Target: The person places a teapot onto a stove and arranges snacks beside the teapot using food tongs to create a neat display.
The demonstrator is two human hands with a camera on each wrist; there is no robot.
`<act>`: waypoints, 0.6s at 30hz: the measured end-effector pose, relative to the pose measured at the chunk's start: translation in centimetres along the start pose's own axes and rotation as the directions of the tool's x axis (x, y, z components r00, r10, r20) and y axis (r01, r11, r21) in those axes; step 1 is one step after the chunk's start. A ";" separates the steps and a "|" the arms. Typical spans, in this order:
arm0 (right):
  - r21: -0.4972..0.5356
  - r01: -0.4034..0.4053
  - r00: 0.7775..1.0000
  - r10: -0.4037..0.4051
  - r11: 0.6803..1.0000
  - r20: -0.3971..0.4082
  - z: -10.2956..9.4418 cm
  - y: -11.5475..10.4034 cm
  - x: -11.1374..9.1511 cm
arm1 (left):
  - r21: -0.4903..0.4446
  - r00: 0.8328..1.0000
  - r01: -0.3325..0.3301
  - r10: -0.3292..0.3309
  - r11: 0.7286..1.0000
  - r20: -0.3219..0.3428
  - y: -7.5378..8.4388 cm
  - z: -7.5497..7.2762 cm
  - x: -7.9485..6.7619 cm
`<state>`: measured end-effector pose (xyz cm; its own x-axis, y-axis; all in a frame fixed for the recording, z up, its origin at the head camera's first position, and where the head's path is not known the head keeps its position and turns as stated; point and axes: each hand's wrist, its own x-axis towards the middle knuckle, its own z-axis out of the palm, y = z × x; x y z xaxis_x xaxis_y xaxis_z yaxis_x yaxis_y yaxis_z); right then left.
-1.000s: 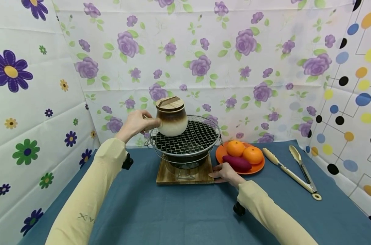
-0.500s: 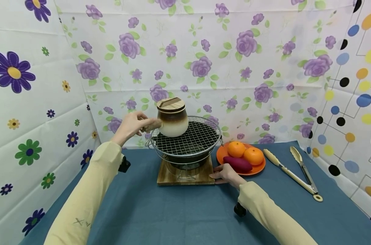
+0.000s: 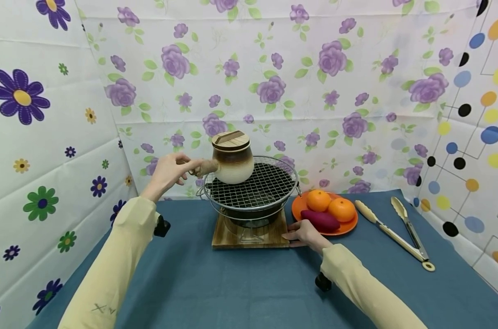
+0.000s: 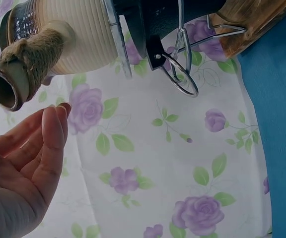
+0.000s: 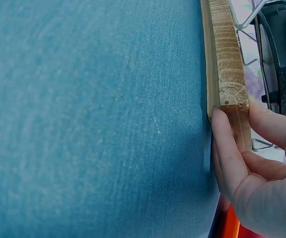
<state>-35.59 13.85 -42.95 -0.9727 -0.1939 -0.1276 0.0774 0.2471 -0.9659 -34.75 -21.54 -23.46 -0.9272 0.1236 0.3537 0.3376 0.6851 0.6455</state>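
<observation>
A ceramic pot [image 3: 234,170], brown above and cream below with a wooden lid [image 3: 231,140], sits on the wire net [image 3: 271,185] of a round tabletop grill. Its side handle [image 4: 39,58] is wrapped in twine and points left. My left hand [image 3: 166,173] is beside that handle; in the left wrist view its fingers [image 4: 53,134] are loosely extended, apart from the handle's end. Beneath the grill lies a square wooden board [image 3: 228,240]. My right hand [image 3: 307,234] pinches the board's right front corner, thumb on one face and fingers on the other.
Right of the grill is an orange plate [image 3: 352,226] with two oranges [image 3: 341,209] and a purple sweet potato [image 3: 320,221]. Farther right lie spread tongs [image 3: 401,240]. A blue cloth [image 3: 232,288] covers the table, and patterned sheets [image 3: 298,91] stand round it.
My left hand has let go of the pot's handle and drawn back left, so more of the twine shows. The pot stays on the net. My right hand keeps its place at the board.
</observation>
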 end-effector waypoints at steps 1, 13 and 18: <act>0.003 -0.002 1.000 0.002 1.000 0.002 0.0 0.0 0.0 | 0.000 1.000 -0.004 0.004 1.000 -0.006 -0.1 0.0 -0.1; 0.001 0.009 1.000 -0.009 1.000 0.012 0.0 0.0 -0.1 | -0.024 1.000 0.010 -0.011 1.000 -0.017 -0.6 -0.3 -1.5; -0.004 -0.001 1.000 0.001 1.000 0.014 -0.1 -0.1 -0.1 | -0.031 0.999 0.031 -0.032 0.999 -0.032 -0.8 -0.3 -2.1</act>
<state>-35.51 13.93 -42.85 -0.9694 -0.2070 -0.1319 0.0777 0.2507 -0.9649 -33.03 -22.60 -24.49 -0.9319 0.0785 0.3540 0.3133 0.6658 0.6771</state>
